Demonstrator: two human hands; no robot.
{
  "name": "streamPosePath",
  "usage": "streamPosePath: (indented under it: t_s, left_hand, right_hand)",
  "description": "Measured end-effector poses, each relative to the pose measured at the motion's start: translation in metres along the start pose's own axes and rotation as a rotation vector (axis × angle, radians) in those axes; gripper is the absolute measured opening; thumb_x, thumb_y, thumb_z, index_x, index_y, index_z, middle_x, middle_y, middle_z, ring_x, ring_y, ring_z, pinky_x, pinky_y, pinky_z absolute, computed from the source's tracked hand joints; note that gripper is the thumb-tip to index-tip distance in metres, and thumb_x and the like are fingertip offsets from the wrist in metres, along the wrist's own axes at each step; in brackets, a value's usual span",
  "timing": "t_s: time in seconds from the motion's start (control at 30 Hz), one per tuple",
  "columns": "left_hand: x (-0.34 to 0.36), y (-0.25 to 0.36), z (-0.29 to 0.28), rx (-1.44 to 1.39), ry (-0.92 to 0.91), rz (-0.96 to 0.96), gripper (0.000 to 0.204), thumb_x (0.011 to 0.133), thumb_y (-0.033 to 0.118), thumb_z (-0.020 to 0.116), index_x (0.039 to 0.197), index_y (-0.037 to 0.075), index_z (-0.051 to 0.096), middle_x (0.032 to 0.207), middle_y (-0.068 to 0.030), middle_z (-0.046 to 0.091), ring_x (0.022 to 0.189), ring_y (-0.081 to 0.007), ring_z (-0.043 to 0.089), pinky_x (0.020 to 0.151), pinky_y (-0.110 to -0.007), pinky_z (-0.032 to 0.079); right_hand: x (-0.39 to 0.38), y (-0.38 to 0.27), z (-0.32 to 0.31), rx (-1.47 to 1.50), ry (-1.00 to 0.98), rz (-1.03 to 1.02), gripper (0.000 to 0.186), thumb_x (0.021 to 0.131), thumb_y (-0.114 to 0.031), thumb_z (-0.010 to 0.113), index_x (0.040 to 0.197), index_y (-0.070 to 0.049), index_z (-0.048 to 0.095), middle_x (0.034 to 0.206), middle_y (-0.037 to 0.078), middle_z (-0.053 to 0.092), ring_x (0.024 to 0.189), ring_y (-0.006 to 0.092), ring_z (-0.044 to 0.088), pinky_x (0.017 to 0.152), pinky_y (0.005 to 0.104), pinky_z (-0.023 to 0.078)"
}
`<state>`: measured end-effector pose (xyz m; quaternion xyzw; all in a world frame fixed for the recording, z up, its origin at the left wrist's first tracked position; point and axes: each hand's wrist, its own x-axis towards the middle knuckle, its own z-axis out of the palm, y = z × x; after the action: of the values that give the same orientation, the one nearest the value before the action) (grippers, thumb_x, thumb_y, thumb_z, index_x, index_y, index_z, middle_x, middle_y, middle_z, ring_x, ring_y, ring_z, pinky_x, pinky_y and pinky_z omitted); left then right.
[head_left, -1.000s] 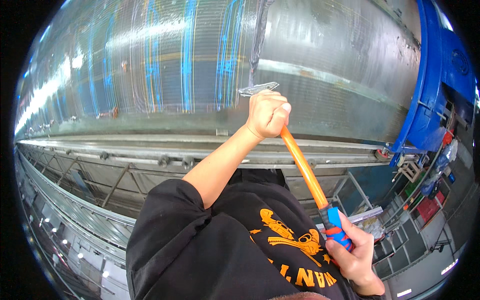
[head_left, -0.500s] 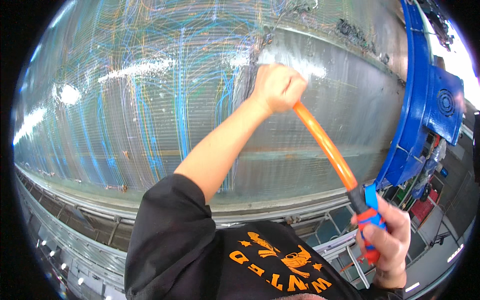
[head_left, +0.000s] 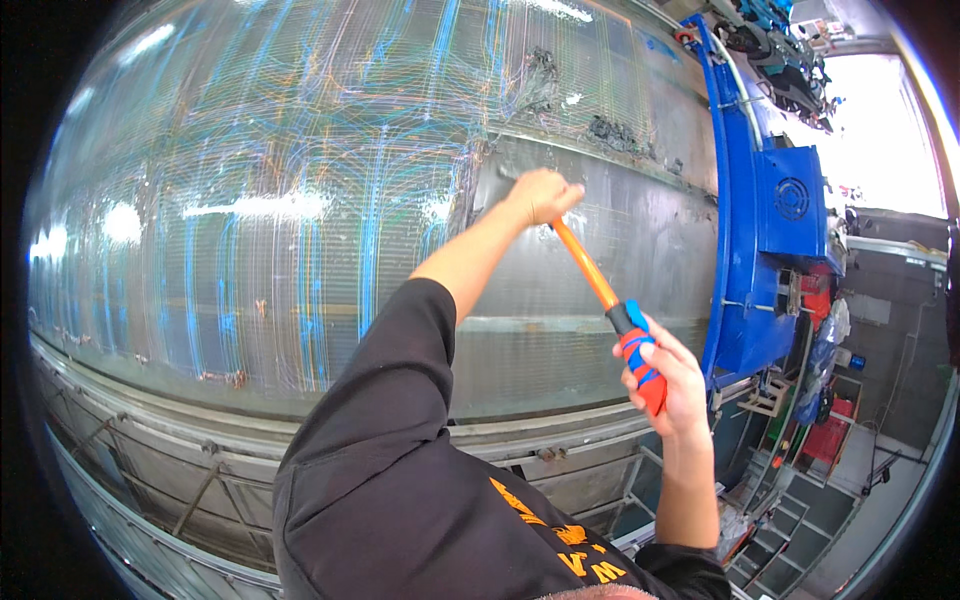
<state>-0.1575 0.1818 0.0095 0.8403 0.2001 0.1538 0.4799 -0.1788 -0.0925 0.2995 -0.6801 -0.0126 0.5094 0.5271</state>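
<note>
Head view looks down on a person in a black shirt with an orange print (head_left: 540,520), standing before a very large horizontal drum (head_left: 300,200) wound with fine wire that glints in blue and orange streaks. The left hand (head_left: 540,195) is stretched out to the drum, fingers curled shut around the far end of a long orange-shafted tool (head_left: 590,270), pressing that end against the grey, unwound band of the drum surface (head_left: 620,230); the tool's tip is hidden under the fist, so its kind cannot be told. The right hand (head_left: 665,375) is closed around the tool's red-and-blue grip (head_left: 640,355), nearer the body, so the shaft slants from lower right up to the drum. Just above the left hand, dark clumps of tangled residue (head_left: 610,130) cling to the seam where the wound part meets the bare part. Judging from this, the work at the seam is under way and not finished: the clumps remain, and the tool is engaged just below them. To the right stands a blue machine frame (head_left: 760,220) carrying the drum's end, with metal steps and a red item (head_left: 825,435) below it on the shop floor. A steel rail (head_left: 200,440) runs beneath the drum.
</note>
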Motion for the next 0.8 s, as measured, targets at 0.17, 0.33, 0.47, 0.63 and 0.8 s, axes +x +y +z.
streamPosePath:
  t_s: [0.17, 0.33, 0.47, 0.63, 0.8]
  left_hand:
    - [-0.112, 0.073, 0.071, -0.025, -0.050, 0.042, 0.066, 0.103, 0.052, 0.045, 0.062, 0.006, 0.070, 0.065, -0.0186, 0.067, 0.070, -0.0444, 0.066, 0.067, -0.054, 0.052]
    - [-0.245, 0.118, 0.111, -0.024, 0.086, 0.084, 0.061, 0.102, 0.044, 0.047, 0.056, 0.007, 0.059, 0.061, -0.0146, 0.063, 0.068, -0.0418, 0.063, 0.068, -0.051, 0.050]
    - [-0.355, 0.128, 0.117, -0.019, 0.135, 0.071, 0.057, 0.103, 0.035, 0.047, 0.054, 0.007, 0.055, 0.059, -0.0116, 0.062, 0.065, -0.0387, 0.063, 0.067, -0.048, 0.050]
    - [-0.425, 0.129, 0.128, -0.108, 0.184, -0.014, 0.059, 0.104, 0.032, 0.047, 0.051, 0.009, 0.057, 0.055, -0.0091, 0.061, 0.062, -0.0353, 0.063, 0.069, -0.047, 0.051]
    - [-0.427, 0.127, 0.117, -0.170, 0.215, -0.069, 0.059, 0.103, 0.030, 0.046, 0.048, 0.010, 0.057, 0.053, -0.0083, 0.060, 0.062, -0.0334, 0.063, 0.070, -0.044, 0.051]
  right_hand:
    - [-0.120, 0.069, -0.067, 0.069, -0.038, 0.028, 0.068, 0.098, -0.017, 0.065, 0.160, -0.001, 0.041, 0.117, 0.020, 0.068, 0.076, 0.0197, 0.068, 0.055, 0.0296, 0.055]
    - [-0.235, 0.144, -0.092, 0.116, -0.117, 0.190, 0.085, 0.093, -0.013, 0.071, 0.166, -0.006, 0.030, 0.121, 0.021, 0.066, 0.079, 0.0209, 0.069, 0.057, 0.0326, 0.058]
    - [-0.285, 0.202, -0.107, 0.145, -0.187, 0.234, 0.081, 0.091, -0.010, 0.071, 0.164, -0.003, 0.035, 0.116, 0.019, 0.066, 0.073, 0.0164, 0.066, 0.057, 0.0304, 0.056]
    - [-0.309, 0.235, -0.104, -0.012, -0.162, 0.190, 0.077, 0.091, -0.015, 0.076, 0.159, 0.001, 0.044, 0.104, 0.012, 0.068, 0.070, 0.0108, 0.061, 0.066, 0.0248, 0.053]
    - [-0.297, 0.223, -0.095, -0.065, -0.169, 0.197, 0.075, 0.090, -0.011, 0.075, 0.158, 0.000, 0.046, 0.100, 0.009, 0.068, 0.072, 0.0102, 0.061, 0.065, 0.0250, 0.052]
